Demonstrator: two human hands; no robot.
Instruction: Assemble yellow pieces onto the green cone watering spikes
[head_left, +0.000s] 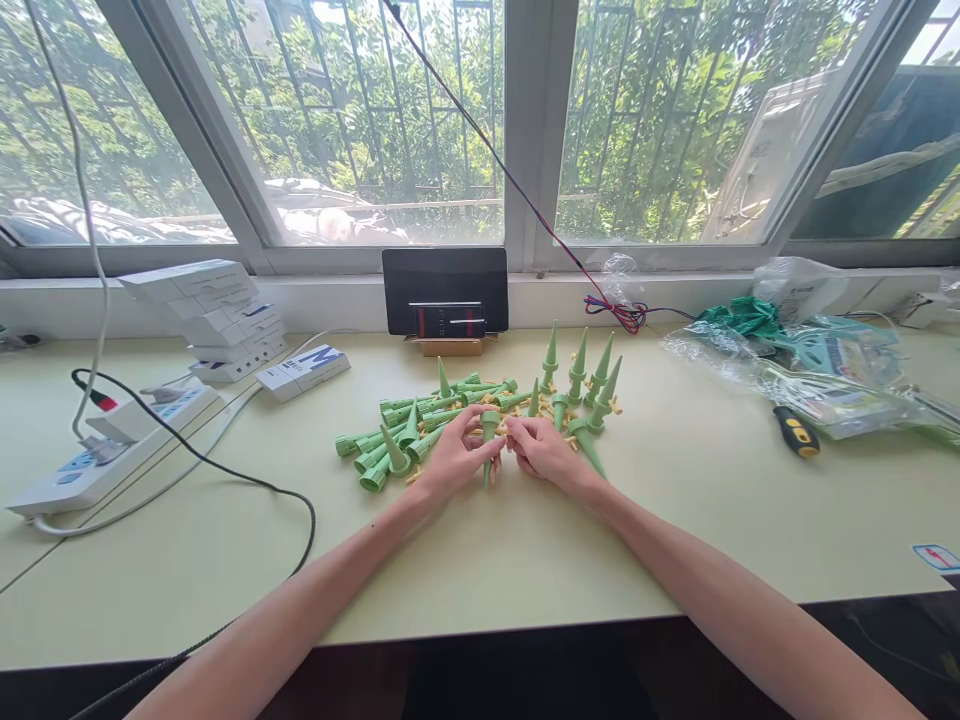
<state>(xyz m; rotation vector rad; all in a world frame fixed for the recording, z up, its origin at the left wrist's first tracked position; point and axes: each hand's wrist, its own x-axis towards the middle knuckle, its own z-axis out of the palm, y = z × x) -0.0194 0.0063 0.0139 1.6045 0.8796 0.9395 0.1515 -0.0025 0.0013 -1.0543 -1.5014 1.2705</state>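
My left hand [452,453] is closed around a green plant watering spike [489,424], its wide end up and its tip pointing down at the table. Close against the spike's side, my right hand [549,455] pinches a small yellow valve [502,430]. Whether the valve sits in the spike I cannot tell. Left of my hands lies a pile of green tubes [371,458], with a few cones [395,452] standing among them. Beyond my right hand, several spikes [577,368] stand point up with yellow valves on their sides. More yellow valves lie scattered between the groups.
A phone [448,321] leans in a wooden stand before a dark tablet [390,290]. At left are stacked white boxes [225,310], a power strip [120,455] and cables. A screwdriver [796,432] and plastic bags [840,390] lie at right.
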